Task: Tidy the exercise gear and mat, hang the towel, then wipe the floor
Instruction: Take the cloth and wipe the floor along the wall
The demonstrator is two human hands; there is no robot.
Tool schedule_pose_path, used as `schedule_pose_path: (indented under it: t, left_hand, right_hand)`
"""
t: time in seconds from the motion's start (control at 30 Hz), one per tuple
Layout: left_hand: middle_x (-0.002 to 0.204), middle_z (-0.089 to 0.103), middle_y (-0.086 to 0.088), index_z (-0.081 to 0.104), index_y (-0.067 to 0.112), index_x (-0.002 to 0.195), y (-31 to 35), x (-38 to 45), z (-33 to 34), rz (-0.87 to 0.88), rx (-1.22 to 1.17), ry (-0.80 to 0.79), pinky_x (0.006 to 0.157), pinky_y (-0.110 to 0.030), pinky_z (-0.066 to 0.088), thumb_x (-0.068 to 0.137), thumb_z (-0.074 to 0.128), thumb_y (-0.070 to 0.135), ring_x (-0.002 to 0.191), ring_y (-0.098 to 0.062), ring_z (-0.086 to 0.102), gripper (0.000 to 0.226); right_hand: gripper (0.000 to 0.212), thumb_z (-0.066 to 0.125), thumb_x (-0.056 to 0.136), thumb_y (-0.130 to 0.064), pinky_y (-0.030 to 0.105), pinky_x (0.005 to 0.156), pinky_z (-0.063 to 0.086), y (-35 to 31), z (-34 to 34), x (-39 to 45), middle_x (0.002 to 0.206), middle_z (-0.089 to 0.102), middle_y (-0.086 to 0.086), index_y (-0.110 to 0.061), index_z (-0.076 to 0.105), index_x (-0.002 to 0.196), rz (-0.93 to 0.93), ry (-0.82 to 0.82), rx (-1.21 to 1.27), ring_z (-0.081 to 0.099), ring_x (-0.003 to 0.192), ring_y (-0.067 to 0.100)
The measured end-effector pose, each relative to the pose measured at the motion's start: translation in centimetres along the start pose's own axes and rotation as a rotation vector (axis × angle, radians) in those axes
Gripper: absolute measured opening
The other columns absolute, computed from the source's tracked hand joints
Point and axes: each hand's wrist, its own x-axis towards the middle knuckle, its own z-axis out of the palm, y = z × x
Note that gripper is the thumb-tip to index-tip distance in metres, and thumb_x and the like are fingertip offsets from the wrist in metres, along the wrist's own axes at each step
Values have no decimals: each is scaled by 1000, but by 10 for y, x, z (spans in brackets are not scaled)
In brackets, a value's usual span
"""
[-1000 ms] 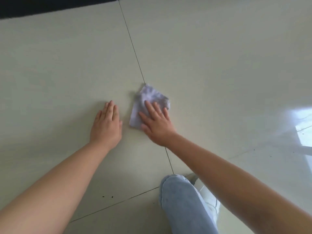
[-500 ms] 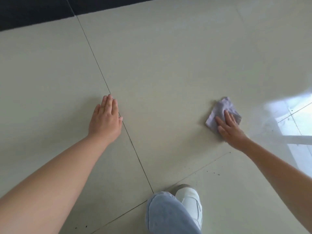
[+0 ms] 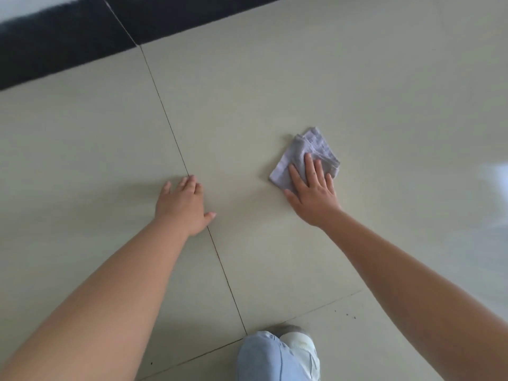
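Note:
A folded pale purple cloth (image 3: 305,149) lies flat on the beige tiled floor (image 3: 247,92), right of centre. My right hand (image 3: 313,191) presses down on the cloth's near half with its fingers spread. My left hand (image 3: 182,206) rests palm down on the bare floor at the left, fingers apart, right beside a dark grout line (image 3: 165,111). It holds nothing.
A black strip of floor or skirting (image 3: 68,42) runs across the top left. My knee in light blue jeans (image 3: 264,358) and a white shoe (image 3: 302,347) are at the bottom centre. A few dark specks (image 3: 346,314) lie at the lower right. Bright glare (image 3: 494,188) marks the right edge.
My right hand slid the cloth from beside the left hand out to the right, then a little back toward the centre. The left hand stayed planted on the floor.

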Motion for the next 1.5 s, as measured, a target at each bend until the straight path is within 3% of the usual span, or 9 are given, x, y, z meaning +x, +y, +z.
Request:
schedule_pose_path:
  t: [0.3,0.63,0.7,0.8,0.93,1.1,1.27,1.37,1.5]
  left_hand:
    - [159,-5,-11,1,4,150,12,0,-40,15,-1,93,120,-35,6,100,32,34,148,-23,-5,66]
    - [156,-20,-18,-12,-3,147,52,41,-11,32,-177,140,120,-36,3,85,47,61,147,-29,-15,107]
    - [155,-22,-18,-14,-4,146,55,41,-6,14,-186,163,120,-36,0,83,47,65,146,-29,-17,112]
    - [155,-23,-19,-16,-4,146,55,42,-5,10,-179,169,120,-36,-1,83,46,65,146,-29,-18,112]
    - [155,-21,-19,-14,-5,146,56,38,-6,8,-201,175,120,-38,0,82,49,63,146,-30,-16,113]
    - [155,-20,-20,-12,-5,146,61,33,-16,-23,-179,147,120,-37,3,81,52,62,146,-30,-14,114]
    - [155,-22,-20,-14,-5,146,66,38,-16,-69,-164,122,120,-37,2,83,50,62,146,-30,-16,112]
    - [156,-16,-20,-8,-6,147,74,37,-21,-108,-191,149,120,-37,3,87,47,59,147,-29,-11,104]
    - [158,-6,-17,1,-2,149,100,40,-24,-86,-201,305,120,-36,5,95,35,50,148,-26,-3,82]
  right_hand:
    - [60,23,99,-45,39,119,-2,-3,-19,0,156,-24,4,-27,-5,149,9,-146,-41,-16,146,25]
    - [58,21,99,-44,33,120,2,18,-4,-38,157,-21,2,-23,1,150,-50,-221,-88,-14,146,20]
    - [74,0,88,-64,32,120,2,27,10,-67,156,-23,2,-23,-1,150,-21,-294,-115,-13,147,20]
    - [135,-40,32,-81,32,120,5,40,18,-88,157,-21,0,-26,0,150,22,-338,-182,-10,147,20]
    - [74,1,86,-67,35,120,2,41,-5,-109,157,-20,0,-30,1,149,8,-450,-248,-11,147,18]
    - [149,-46,14,-74,37,120,3,50,-31,-127,157,-19,5,-32,1,149,-86,-525,-367,-12,147,20]
    - [76,-3,83,-61,38,112,34,60,-13,-82,153,17,15,-34,43,137,-343,-193,-442,21,141,27]
    - [57,24,82,-50,35,98,48,68,20,-69,141,45,14,-32,60,122,-344,-206,-408,47,129,26]
    - [67,1,97,-44,29,87,54,91,43,-62,125,64,3,-35,66,111,-357,-62,-364,64,112,18]
